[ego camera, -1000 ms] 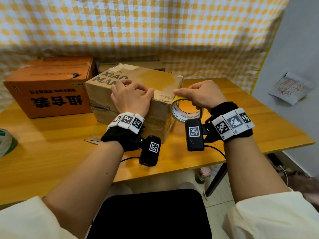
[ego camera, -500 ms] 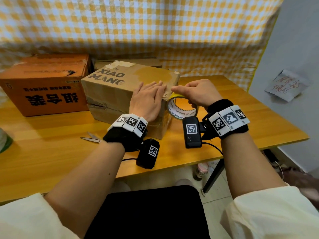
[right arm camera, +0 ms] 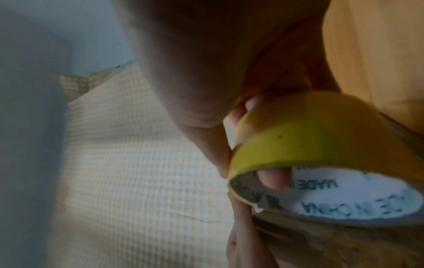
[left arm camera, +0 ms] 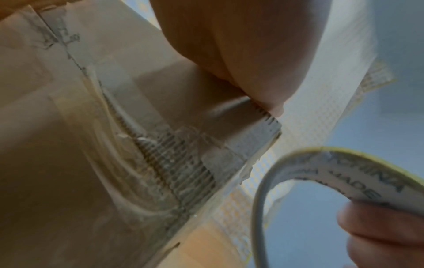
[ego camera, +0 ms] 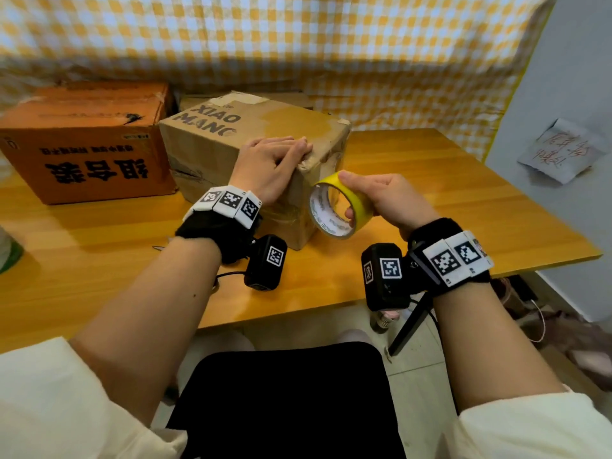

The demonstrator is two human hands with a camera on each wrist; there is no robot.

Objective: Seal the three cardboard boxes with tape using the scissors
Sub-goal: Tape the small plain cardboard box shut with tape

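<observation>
A brown cardboard box printed "XIAO MANG" stands mid-table; its worn near corner fills the left wrist view. My left hand lies flat on the box top near its front right edge, fingers straight. My right hand grips a yellow tape roll held just off the box's right corner, with a finger through the core. An orange box sits to the left. A third box shows only its top edge behind. Scissors are mostly hidden by my left wrist.
The wooden table has bare room on the right and along the front edge. A checked cloth hangs behind. A green-and-white object sits at the left edge. A paper note hangs on the right wall.
My left hand slid right along the box top and flattened near its front right edge. My right hand drew the tape roll down and toward me, off the box corner.
</observation>
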